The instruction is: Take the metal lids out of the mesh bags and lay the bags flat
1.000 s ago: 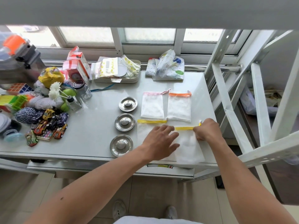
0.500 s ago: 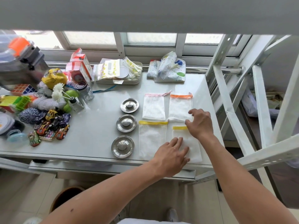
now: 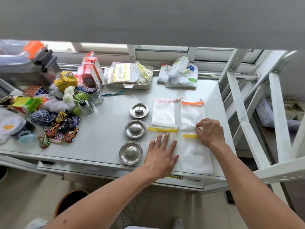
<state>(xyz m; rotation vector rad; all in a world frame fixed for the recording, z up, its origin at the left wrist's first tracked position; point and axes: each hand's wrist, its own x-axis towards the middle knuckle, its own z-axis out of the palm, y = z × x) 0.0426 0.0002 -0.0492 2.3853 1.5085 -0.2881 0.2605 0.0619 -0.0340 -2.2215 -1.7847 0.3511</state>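
Three round metal lids lie bare in a column on the white table: far lid (image 3: 139, 110), middle lid (image 3: 135, 128), near lid (image 3: 130, 152). To their right several white mesh bags lie flat: a pink-trimmed bag (image 3: 163, 114), an orange-trimmed bag (image 3: 192, 113), a left yellow-trimmed bag (image 3: 162, 129) and a right yellow-trimmed bag (image 3: 195, 154). My left hand (image 3: 160, 152) rests palm down, fingers spread, on the left yellow-trimmed bag. My right hand (image 3: 209, 132) pinches the near edge of the orange-trimmed bag, just above the right yellow band.
Toy cars (image 3: 61, 128), puzzle cubes, yarn, glass jars (image 3: 96, 95) and boxes crowd the table's left part. A tray of packets (image 3: 130, 75) and a folded printed bag (image 3: 179, 75) sit at the back. A white metal frame (image 3: 279, 113) stands right of the table.
My left hand slid from the right yellow-trimmed bag onto the left one. My right hand left the right bag's yellow band and closed on the orange-trimmed bag's near edge.
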